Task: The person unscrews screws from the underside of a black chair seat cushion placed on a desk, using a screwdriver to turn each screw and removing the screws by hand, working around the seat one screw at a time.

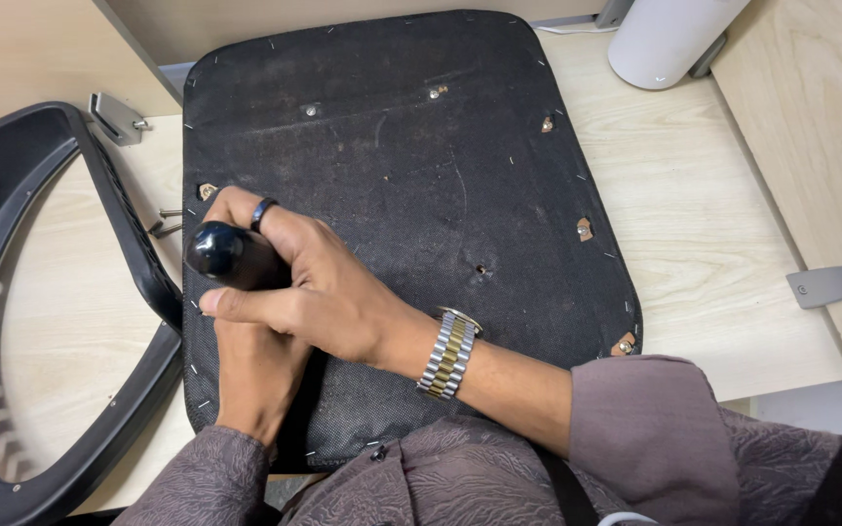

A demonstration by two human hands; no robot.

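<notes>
My right hand (314, 282) is wrapped tight round the screwdriver (226, 255) at the seat's (421, 146) left edge; left hand (257, 375) braces below, fingers hidden. I'd keep it upright.

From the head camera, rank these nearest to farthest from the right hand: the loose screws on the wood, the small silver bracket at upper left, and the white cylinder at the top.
1. Loose screws, just left of the right hand, on the pale wooden table.
2. Small silver bracket, up and left, by the black chair-back frame.
3. White cylinder, far top right, past the upturned black seat pad.
</notes>
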